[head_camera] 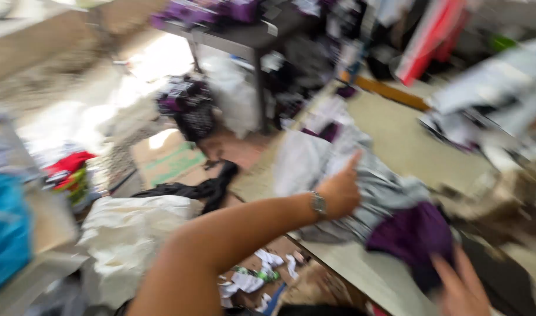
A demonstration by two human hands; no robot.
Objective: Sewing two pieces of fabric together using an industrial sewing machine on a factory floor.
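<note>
We see our left arm stretched out across the frame, bent slightly at the wrist, a watch (318, 203) on it, and the left hand (340, 192) laid on a grey cloth (361, 193) with the thumb raised up and away from us. The other fingers fold down into the cloth, but the blur keeps us from telling whether they pinch it or only press on it. The cloth spreads out from under and beyond those fingers, its long axis running from upper left down to lower right along the table (391, 281). A purple cloth (411, 234) lies at the near end of the grey one, to the right of the left fingers. Our right hand (461, 287) sits low at the frame's edge, fingers spread and loose, their tips touching or just under the purple cloth; whether they grasp it we cannot tell.
</note>
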